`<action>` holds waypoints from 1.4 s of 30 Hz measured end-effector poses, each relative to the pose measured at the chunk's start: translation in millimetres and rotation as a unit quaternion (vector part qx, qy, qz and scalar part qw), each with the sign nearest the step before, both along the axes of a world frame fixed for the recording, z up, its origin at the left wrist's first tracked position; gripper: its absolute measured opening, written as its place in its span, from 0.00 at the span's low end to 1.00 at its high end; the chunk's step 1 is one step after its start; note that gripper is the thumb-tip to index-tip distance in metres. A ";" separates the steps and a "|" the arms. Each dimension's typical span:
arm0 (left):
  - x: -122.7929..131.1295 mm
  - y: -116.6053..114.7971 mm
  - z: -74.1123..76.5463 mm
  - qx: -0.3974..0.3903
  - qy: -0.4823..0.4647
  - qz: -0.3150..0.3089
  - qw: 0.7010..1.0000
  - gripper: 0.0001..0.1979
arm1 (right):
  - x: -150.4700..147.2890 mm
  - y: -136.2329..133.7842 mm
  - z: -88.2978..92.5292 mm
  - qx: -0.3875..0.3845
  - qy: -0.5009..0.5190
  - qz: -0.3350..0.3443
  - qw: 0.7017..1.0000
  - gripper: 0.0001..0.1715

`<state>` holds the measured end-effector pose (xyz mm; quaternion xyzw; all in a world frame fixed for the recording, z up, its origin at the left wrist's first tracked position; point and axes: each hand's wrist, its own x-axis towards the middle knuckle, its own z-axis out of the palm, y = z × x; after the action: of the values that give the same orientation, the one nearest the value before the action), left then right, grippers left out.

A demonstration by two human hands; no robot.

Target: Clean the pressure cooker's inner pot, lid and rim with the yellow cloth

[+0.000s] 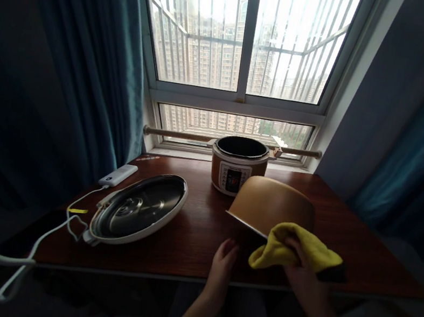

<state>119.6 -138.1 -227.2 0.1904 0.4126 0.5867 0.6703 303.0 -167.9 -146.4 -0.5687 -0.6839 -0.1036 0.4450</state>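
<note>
A gold-coloured inner pot (271, 204) is tipped over above the table, its rim slanting down and its mouth turned toward me. My right hand (299, 256) is closed on a yellow cloth (313, 247), which lies against the lower right part of the pot. Just below the pot's rim is my left hand (224, 256). Its fingers fall in dark shadow, so whether they touch the pot is unclear. Behind the pot stands the rice cooker body (238, 166), lidless, with a control panel facing me.
A large round lid (141, 211) with a dark underside lies at the left. Beside it are a white power bank (117, 175) and a white cable (61, 225). The wooden table (193, 215) meets the window behind; blue curtains (103, 52) hang at both sides.
</note>
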 end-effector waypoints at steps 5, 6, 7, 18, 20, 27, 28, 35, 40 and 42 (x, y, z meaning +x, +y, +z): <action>16.5 66.0 -11.2 0.066 -0.016 0.002 0.998 0.33 | 9.8 16.9 12.8 -0.038 0.016 -0.079 0.996 0.13; 18.8 73.4 -9.9 0.085 -0.023 -0.007 0.996 0.34 | 10.1 18.0 13.4 -0.047 0.022 -0.085 0.995 0.13; 20.6 78.7 -8.4 0.104 -0.031 -0.016 0.994 0.34 | 10.0 18.6 13.3 -0.054 0.026 -0.087 0.994 0.13; 29.4 72.8 5.6 0.136 -0.073 -0.073 0.985 0.30 | 8.5 29.4 49.7 0.004 -0.068 -0.048 0.997 0.12; 33.5 59.0 16.0 0.113 -0.090 -0.092 0.985 0.29 | 17.7 29.8 80.1 -0.017 -0.087 -0.068 0.994 0.13; 62.4 -16.8 64.6 0.012 -0.177 -0.262 0.948 0.23 | 70.5 70.6 171.3 -0.144 -0.150 -0.095 0.973 0.13; 68.1 -26.9 69.8 -0.009 -0.192 -0.284 0.939 0.22 | 78.6 81.7 173.9 -0.170 -0.163 -0.088 0.968 0.12; 108.7 -71.0 94.8 -0.123 -0.267 -0.338 0.894 0.11 | 125.7 135.8 143.7 -0.339 -0.154 -0.082 0.925 0.17; 135.1 -76.6 105.6 -0.144 -0.262 -0.345 0.890 0.12 | 147.4 152.6 119.7 -0.366 -0.130 -0.082 0.918 0.19; 146.3 -74.1 105.0 -0.143 -0.272 -0.342 0.888 0.12 | 153.3 160.4 113.6 -0.371 -0.133 -0.087 0.915 0.19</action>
<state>265.9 -212.1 -122.2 0.0543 0.2029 0.2849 0.9353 456.2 -7.5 -32.8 -0.7314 -0.6737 0.0447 0.0961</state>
